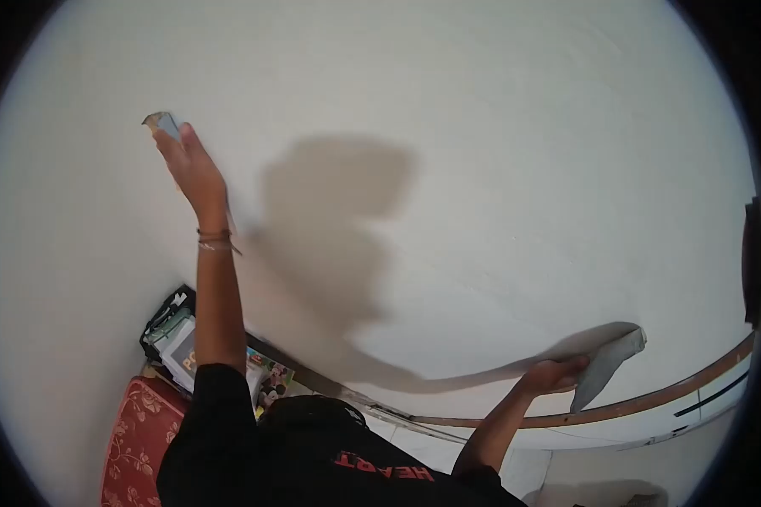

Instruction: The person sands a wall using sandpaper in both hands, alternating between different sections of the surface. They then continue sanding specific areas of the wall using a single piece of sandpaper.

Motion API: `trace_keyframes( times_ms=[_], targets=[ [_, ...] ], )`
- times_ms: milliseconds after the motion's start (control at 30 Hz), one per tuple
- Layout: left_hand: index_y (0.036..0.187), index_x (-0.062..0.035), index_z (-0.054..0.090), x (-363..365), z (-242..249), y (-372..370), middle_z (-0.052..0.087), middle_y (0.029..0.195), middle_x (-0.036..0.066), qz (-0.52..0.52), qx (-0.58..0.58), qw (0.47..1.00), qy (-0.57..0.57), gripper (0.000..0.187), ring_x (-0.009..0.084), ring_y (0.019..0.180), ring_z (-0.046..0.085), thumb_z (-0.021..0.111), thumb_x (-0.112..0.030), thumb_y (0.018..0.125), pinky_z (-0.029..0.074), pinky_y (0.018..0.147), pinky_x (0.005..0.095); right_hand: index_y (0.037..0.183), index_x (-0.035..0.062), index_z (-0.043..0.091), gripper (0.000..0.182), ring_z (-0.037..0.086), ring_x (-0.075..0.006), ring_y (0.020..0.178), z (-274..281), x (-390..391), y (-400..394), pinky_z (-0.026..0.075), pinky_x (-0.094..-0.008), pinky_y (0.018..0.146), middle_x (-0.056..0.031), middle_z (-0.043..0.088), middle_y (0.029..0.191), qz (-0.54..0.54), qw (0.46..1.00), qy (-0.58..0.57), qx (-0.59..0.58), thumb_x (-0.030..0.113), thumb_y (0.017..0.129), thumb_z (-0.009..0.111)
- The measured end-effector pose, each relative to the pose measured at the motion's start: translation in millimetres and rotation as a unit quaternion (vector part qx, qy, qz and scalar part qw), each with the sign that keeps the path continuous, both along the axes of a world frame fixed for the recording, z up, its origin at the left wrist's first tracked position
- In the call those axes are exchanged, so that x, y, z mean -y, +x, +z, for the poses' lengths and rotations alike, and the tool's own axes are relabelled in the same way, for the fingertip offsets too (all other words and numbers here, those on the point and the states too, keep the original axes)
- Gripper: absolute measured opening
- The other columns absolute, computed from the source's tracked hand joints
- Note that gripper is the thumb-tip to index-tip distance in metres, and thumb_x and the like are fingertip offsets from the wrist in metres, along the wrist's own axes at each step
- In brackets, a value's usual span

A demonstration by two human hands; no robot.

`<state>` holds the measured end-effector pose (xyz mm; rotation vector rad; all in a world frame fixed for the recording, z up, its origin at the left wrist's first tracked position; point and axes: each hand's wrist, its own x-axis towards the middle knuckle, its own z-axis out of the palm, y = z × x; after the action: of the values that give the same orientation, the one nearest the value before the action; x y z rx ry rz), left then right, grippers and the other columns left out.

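At the wall (524, 169), the left hand (199, 177) gripped a small pale piece (168, 126); the right hand (550, 377) pinched a grey sheet (604, 368).

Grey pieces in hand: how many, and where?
2. The small grey piece is in the left hand, upper left; the large grey piece is in the right hand, lower right. Others could be hidden under the fingers.

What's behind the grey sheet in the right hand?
Pale wall shows around the grey sheet, with shadow above it. Whatever is directly behind the sheet is covered; can't tell. The right hand grips its left side.
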<state>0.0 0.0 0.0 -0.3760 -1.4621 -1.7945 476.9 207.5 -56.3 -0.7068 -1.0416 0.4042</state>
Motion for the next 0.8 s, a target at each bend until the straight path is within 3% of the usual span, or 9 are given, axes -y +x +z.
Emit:
trace_keyframes(
  times_ms=[100,200,267,333,367,500,600,700,800],
  targets=[
    [0.130,0.0067,0.030,-7.6,-17.6,-1.6,0.042,0.130,0.017,-0.057,0.092,0.987,0.118,0.062,0.0210,0.121,0.040,0.045,-0.039,0.091,0.031,0.099,0.0298,0.122,-0.0154,0.034,0.061,0.047,-0.0278,0.105,31.3,-22.0,26.2,0.039,-0.0368,0.091,-0.0240,0.042,0.124,-0.105,0.992,0.041,0.062,0.039,0.095,0.037],
    [0.087,0.0033,0.051,14.1,1.4,-45.3,0.053,0.076,0.006,-0.150,0.213,0.940,0.219,0.043,0.0200,0.070,0.048,0.038,-0.037,0.094,0.040,0.068,0.0346,0.121,-0.0159,0.035,0.059,0.047,-0.0275,0.104,19.4,-8.6,9.9,0.040,-0.0363,0.089,-0.0244,0.042,0.123,-0.076,0.997,0.022,0.014,0.037,0.096,0.037],
    [0.093,0.0040,0.051,-6.1,2.5,-10.8,0.053,0.080,0.007,-0.079,0.124,0.988,0.049,0.041,0.0208,0.073,0.048,0.038,-0.035,0.095,0.040,0.071,0.0357,0.121,-0.0158,0.035,0.059,0.048,-0.0273,0.103,21.4,-6.7,2.4,0.040,-0.0358,0.089,-0.0249,0.044,0.122,-0.092,0.994,0.064,0.018,0.037,0.096,0.038],
    [0.128,0.0067,0.035,-57.2,15.5,112.7,0.039,0.132,0.019,0.029,-0.101,0.994,-0.024,0.047,0.0282,0.124,0.035,0.038,-0.027,0.095,0.026,0.103,0.0349,0.122,-0.0156,0.034,0.059,0.048,-0.0273,0.104,17.0,-12.8,8.0,0.040,-0.0356,0.090,-0.0250,0.044,0.122,-0.079,0.994,0.067,0.016,0.037,0.095,0.039],
    [0.135,0.0047,0.026,-76.2,-10.5,151.5,0.021,0.144,0.018,-0.107,-0.170,0.979,-0.034,0.050,0.0278,0.135,0.016,0.038,-0.021,0.094,0.012,0.110,0.0364,0.123,-0.0155,0.033,0.059,0.047,-0.0273,0.104,12.4,-14.9,10.5,0.039,-0.0354,0.091,-0.0252,0.044,0.122,-0.069,0.995,0.072,0.015,0.037,0.095,0.039],
    [0.126,-0.0086,0.046,-82.3,-46.3,205.4,0.031,0.140,0.018,-0.006,-0.328,0.892,-0.310,0.050,0.0336,0.132,0.024,0.055,-0.026,0.079,0.010,0.107,0.0544,0.124,-0.0146,0.033,0.059,0.048,-0.0272,0.102,-3.6,-22.1,28.6,0.040,-0.0358,0.089,-0.0242,0.045,0.122,-0.073,0.997,0.016,0.036,0.036,0.095,0.039],
    [0.133,0.0076,0.027,-57.8,10.9,117.1,0.024,0.142,0.020,-0.053,-0.197,0.974,-0.094,0.047,0.0282,0.133,0.021,0.033,-0.021,0.096,0.017,0.109,0.0372,0.125,-0.0127,0.032,0.058,0.045,-0.0297,0.111,-12.2,-32.3,42.2,0.036,-0.0376,0.094,-0.0247,0.041,0.127,-0.121,0.984,0.073,0.104,0.036,0.095,0.038],
    [0.116,0.0093,0.044,-13.9,47.9,27.8,0.056,0.102,0.013,-0.222,0.116,0.960,0.128,0.046,0.0211,0.091,0.055,0.032,-0.031,0.097,0.043,0.086,0.0313,0.132,-0.0064,0.025,0.054,0.032,-0.0359,0.125,25.1,-17.8,30.7,0.027,-0.0463,0.101,-0.0262,0.023,0.138,-0.139,0.943,0.175,0.247,0.033,0.096,0.034],
    [0.123,0.0081,0.035,-23.2,30.8,42.6,0.042,0.118,0.016,-0.144,0.069,0.986,0.057,0.047,0.0244,0.108,0.040,0.036,-0.030,0.095,0.031,0.096,0.0362,0.135,-0.0080,0.022,0.054,0.025,-0.0382,0.130,31.2,-16.9,20.1,0.024,-0.0416,0.104,-0.0272,0.025,0.139,-0.208,0.914,0.236,0.254,0.028,0.096,0.032]
  ],
)
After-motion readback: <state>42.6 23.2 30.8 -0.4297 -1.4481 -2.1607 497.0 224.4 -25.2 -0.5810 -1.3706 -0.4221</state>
